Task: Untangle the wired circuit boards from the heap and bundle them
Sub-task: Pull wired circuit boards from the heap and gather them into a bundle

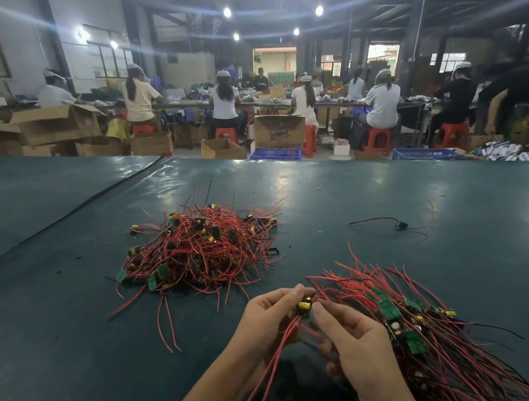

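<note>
Small green circuit board with yellow capacitor and red wires [304, 307]: being pinched between left hand [268, 317] and right hand [358, 341]. Sorted red-wired bundle [414, 322] growing beside the right hand; large tangled heap [198, 249] remaining well beyond.

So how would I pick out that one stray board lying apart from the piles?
Start at the dark green table and find the tangled heap at its middle. Look right of it: the stray board lies alone there, small and dark, with thin red and black wires trailing from it, touching no other board.

Left hand [267, 319], right hand [361, 348], both bare
</note>
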Available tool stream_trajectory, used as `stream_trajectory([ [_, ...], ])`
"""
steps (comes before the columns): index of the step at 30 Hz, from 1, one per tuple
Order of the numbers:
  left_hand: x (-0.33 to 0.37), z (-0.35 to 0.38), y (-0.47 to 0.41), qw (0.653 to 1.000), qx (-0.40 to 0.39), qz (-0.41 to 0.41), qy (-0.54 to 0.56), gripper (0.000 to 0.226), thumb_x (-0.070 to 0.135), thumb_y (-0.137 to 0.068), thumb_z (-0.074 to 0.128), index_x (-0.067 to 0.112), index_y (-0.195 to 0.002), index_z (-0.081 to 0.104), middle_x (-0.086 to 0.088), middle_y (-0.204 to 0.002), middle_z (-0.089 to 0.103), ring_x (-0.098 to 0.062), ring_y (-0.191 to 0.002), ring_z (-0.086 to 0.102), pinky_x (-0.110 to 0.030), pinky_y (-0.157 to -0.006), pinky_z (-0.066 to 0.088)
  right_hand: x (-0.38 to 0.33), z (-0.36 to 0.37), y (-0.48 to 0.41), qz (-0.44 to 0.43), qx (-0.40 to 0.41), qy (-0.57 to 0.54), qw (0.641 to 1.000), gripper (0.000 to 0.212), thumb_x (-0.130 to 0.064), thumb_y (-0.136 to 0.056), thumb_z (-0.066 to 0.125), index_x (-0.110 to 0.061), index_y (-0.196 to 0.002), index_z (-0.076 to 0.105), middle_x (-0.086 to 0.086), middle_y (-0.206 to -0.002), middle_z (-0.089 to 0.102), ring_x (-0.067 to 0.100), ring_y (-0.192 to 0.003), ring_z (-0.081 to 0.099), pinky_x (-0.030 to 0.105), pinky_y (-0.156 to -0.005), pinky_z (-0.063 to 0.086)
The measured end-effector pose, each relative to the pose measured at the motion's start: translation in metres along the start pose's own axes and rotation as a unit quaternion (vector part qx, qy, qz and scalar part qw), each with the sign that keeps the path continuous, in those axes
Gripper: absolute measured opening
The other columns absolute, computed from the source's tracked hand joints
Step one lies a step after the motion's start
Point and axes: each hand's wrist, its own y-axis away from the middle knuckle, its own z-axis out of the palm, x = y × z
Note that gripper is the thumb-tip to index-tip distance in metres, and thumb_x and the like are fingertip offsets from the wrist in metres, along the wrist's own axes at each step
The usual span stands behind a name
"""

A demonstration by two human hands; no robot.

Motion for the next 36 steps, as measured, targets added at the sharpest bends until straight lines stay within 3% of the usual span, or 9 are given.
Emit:
stream_trajectory([
  [3, 0.002, -0.001, 0.002, 0.998, -0.050, -0.018, 0.026, 0.030, 0.032, -0.079, 0.066, 0.008, -0.093, 0.077, -0.011, -0.077, 0.068, -0.015, -0.058, 0.062, -0.023, -0.054, 0.051, 0.000, 0.003, 0.001, -0.002, 0.006, -0.013, 1.000, 0.028, -0.040, -0.069, 0.070, -0.018, -0.085, 0.079, 0.006, -0.062, 0.069, 0.017, -0.051, 0.057, 0.029, -0.051, 0.050],
  [6, 0.004, -0.001, 0.007, 0.991, -0.107, -0.026, 0.074, 0.023, 0.025, -0.081, 0.072, 0.009, -0.097, 0.077, -0.013, -0.089, 0.071, -0.017, -0.067, 0.067, -0.026, -0.060, 0.055, -0.001, 0.005, 0.000, -0.028, 0.017, -0.047, 0.998, 0.020, -0.034, -0.068, 0.071, -0.020, -0.079, 0.079, 0.015, -0.078, 0.074, 0.027, -0.071, 0.069, 0.038, -0.072, 0.055],
  [10, 0.009, 0.002, 0.008, 0.988, -0.121, -0.030, 0.088, 0.018, 0.024, -0.080, 0.072, 0.020, -0.097, 0.077, -0.014, -0.094, 0.061, -0.016, -0.062, 0.053, -0.024, -0.058, 0.048, -0.003, 0.008, 0.001, -0.079, 0.052, -0.073, 0.993, 0.010, -0.025, -0.072, 0.072, -0.021, -0.076, 0.079, 0.002, -0.067, 0.072, 0.009, -0.058, 0.064, 0.022, -0.057, 0.055],
  [14, 0.006, 0.004, 0.010, 0.979, -0.090, -0.060, 0.174, 0.028, 0.020, -0.077, 0.063, 0.019, -0.102, 0.076, 0.001, -0.055, 0.047, -0.009, -0.045, 0.043, -0.021, -0.051, 0.041, -0.007, 0.007, 0.003, -0.098, 0.108, -0.100, 0.984, 0.008, -0.026, -0.073, 0.072, -0.021, -0.070, 0.077, 0.004, -0.060, 0.069, 0.010, -0.043, 0.052, 0.021, -0.038, 0.043],
  [16, 0.002, 0.006, 0.009, 0.969, -0.058, -0.070, 0.232, 0.034, 0.017, -0.075, 0.063, 0.014, -0.108, 0.072, 0.003, -0.053, 0.051, -0.008, -0.043, 0.044, -0.020, -0.047, 0.040, -0.007, 0.006, 0.003, -0.101, 0.121, -0.116, 0.981, 0.011, -0.028, -0.073, 0.071, -0.019, -0.071, 0.077, 0.006, -0.053, 0.063, 0.011, -0.035, 0.044, 0.022, -0.033, 0.036],
  [21, -0.006, 0.012, 0.009, 0.993, -0.058, -0.056, 0.088, 0.023, 0.021, -0.067, 0.075, 0.015, -0.089, 0.075, -0.003, -0.078, 0.070, -0.008, -0.055, 0.056, -0.019, -0.052, 0.045, -0.001, 0.003, 0.001, -0.116, 0.165, -0.081, 0.976, 0.024, -0.036, -0.071, 0.073, -0.014, -0.080, 0.076, 0.007, -0.051, 0.060, 0.015, -0.041, 0.051, 0.025, -0.039, 0.044],
  [25, -0.008, 0.016, 0.011, 0.996, -0.072, -0.027, 0.048, 0.016, 0.040, -0.069, 0.079, 0.027, -0.078, 0.077, -0.003, -0.084, 0.072, -0.010, -0.059, 0.059, -0.021, -0.055, 0.045, 0.001, 0.002, 0.000, -0.092, 0.146, -0.079, 0.982, 0.024, -0.040, -0.070, 0.075, -0.020, -0.082, 0.079, 0.005, -0.078, 0.076, 0.023, -0.073, 0.074, 0.038, -0.070, 0.058],
  [30, -0.003, 0.015, 0.009, 0.997, 0.013, 0.017, 0.079, 0.030, 0.041, -0.073, 0.068, 0.015, -0.083, 0.076, -0.009, -0.077, 0.070, -0.012, -0.056, 0.054, -0.022, -0.053, 0.041, -0.002, 0.002, 0.002, -0.106, 0.165, -0.064, 0.979, 0.036, -0.050, -0.063, 0.073, -0.017, -0.076, 0.078, 0.003, -0.048, 0.057, 0.010, -0.039, 0.047, 0.020, -0.039, 0.040],
  [36, -0.004, 0.013, 0.007, 0.998, 0.020, 0.043, 0.048, 0.033, 0.041, -0.075, 0.066, 0.011, -0.085, 0.076, -0.009, -0.076, 0.070, -0.010, -0.054, 0.056, -0.019, -0.051, 0.044, 0.000, 0.006, 0.000, -0.072, 0.131, -0.080, 0.986, 0.015, -0.028, -0.077, 0.072, -0.015, -0.075, 0.079, -0.002, -0.057, 0.065, 0.000, -0.041, 0.046, 0.015, -0.043, 0.039],
])
